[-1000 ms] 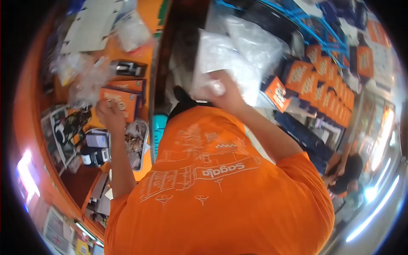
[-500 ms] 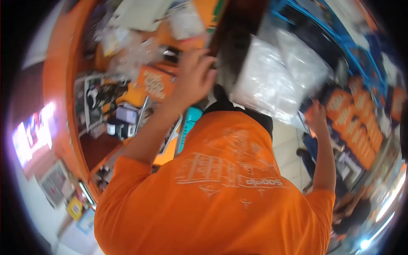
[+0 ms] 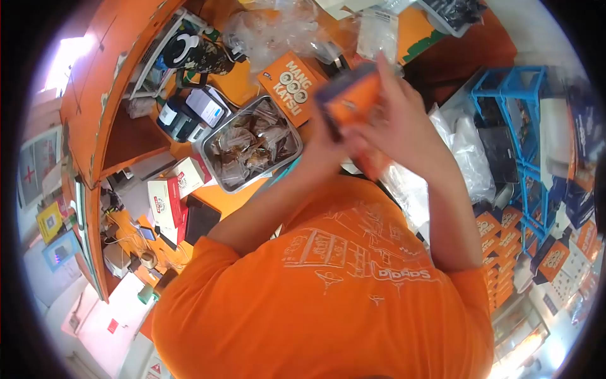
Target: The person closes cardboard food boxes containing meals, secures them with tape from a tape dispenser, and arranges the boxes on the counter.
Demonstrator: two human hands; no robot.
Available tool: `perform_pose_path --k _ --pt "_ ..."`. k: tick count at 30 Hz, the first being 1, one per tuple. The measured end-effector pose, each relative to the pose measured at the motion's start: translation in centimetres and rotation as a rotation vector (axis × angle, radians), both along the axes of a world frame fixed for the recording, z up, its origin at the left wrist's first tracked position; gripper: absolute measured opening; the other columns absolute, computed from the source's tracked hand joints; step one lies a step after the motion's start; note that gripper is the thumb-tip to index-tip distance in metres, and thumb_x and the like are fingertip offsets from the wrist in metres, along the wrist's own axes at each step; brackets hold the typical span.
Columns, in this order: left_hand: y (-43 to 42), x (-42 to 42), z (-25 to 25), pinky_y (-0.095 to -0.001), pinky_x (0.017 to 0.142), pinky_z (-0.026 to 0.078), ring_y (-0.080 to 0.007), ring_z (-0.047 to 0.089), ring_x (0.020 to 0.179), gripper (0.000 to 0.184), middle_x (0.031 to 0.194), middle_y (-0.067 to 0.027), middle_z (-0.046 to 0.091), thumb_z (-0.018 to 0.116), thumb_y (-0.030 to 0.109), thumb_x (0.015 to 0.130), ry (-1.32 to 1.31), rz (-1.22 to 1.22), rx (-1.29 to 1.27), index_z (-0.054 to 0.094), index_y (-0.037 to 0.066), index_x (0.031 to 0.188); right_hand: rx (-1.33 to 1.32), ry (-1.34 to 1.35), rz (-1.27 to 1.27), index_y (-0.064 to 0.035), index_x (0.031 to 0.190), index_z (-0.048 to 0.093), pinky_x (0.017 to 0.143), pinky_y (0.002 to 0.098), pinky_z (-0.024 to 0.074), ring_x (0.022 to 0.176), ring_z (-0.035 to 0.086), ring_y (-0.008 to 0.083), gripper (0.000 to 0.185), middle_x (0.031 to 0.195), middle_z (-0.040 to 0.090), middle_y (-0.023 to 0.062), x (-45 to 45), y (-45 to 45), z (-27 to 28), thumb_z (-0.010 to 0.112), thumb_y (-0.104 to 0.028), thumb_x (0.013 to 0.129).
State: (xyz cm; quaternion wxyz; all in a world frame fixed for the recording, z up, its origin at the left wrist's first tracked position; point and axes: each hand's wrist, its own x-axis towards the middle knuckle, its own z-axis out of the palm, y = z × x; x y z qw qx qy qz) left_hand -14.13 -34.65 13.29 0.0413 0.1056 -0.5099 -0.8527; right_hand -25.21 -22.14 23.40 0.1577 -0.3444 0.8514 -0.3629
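Observation:
An orange carton with dark navy edges (image 3: 353,104), blurred by motion, is held between my two hands in front of my chest. My right hand (image 3: 402,123) grips its right side, fingers wrapped over it. My left hand (image 3: 326,150) closes on the carton's lower left side; some of its fingers are hidden. Just left of the hands, an orange printed box (image 3: 291,88) lies on the orange table. Beside that box sits a metal tray (image 3: 208,155) holding several clear bags with brown contents.
Clear plastic bags (image 3: 268,38) lie on the table's far side. A phone (image 3: 205,106) and a dark floral flask (image 3: 199,54) are at the left. To the right stand a blue rack (image 3: 527,136), large clear plastic bags (image 3: 470,158) and stacked orange cartons (image 3: 499,243).
My right hand has come up from the stacked cartons with a carton. My left hand, open over the table before, now grips it too. The view has turned toward the table.

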Motion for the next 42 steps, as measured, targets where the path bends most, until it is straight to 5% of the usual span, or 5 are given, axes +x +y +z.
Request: perform_pose_path --k 10,16,25,28,42 --pt "-13.9 -2.3 -9.7 -0.0416 0.106 0.041 -0.0303 0.053 0.120 0.061 0.135 -0.0216 0.048 0.051 0.042 0.101 -0.940 0.245 -1.398 0.038 0.001 0.145 -0.203 0.131 -0.015 -0.0033 0.139 0.048 0.098 0.0464 0.0464 0.111 0.060 0.0397 0.063 0.123 0.062 0.0231 -0.5 -10.0 -15.3 0.069 -0.024 0.084" --pt "-14.0 -3.2 -11.6 -0.0491 0.111 0.038 -0.0304 0.044 0.136 0.062 0.150 -0.0139 0.042 0.032 0.048 0.104 -0.531 0.292 -0.076 0.030 0.010 0.154 -0.354 -0.046 -0.217 -0.0003 0.125 0.058 0.092 0.0454 0.0483 0.102 0.060 0.0368 0.043 0.115 0.062 0.0178 4.1 1.3 -9.6 0.069 -0.014 0.085" --pt "-8.7 -5.5 -1.2 -0.0577 0.105 0.037 -0.0376 0.044 0.132 0.064 0.141 -0.0205 0.047 0.061 0.031 0.096 -0.499 0.768 -0.493 0.035 -0.001 0.145 0.171 0.396 -1.947 -0.0019 0.111 0.057 0.075 0.0302 0.0473 0.086 0.057 0.0159 0.018 0.106 0.059 0.0109 23.1 37.3 -15.0 0.058 -0.005 0.094" --pt "-6.2 -6.7 1.4 -0.0545 0.103 0.037 -0.0390 0.047 0.125 0.060 0.133 -0.0233 0.049 0.065 0.020 0.094 0.296 0.908 -1.867 0.038 -0.007 0.139 0.347 0.200 -1.723 -0.0060 0.116 0.059 0.083 0.0413 0.0512 0.098 0.064 0.0324 0.026 0.121 0.059 0.0162 25.6 41.6 -16.7 0.057 -0.007 0.090" --pt "45.2 -1.8 -3.7 -0.0421 0.098 0.047 -0.0338 0.057 0.121 0.040 0.130 -0.0166 0.060 0.064 0.017 0.091 0.352 -0.694 -1.257 0.058 0.006 0.129 0.304 0.275 -0.779 -0.0053 0.095 0.061 0.070 0.0410 0.0562 0.084 0.068 0.0279 0.013 0.093 0.066 0.0124 20.7 42.8 -22.9 0.056 -0.010 0.084"
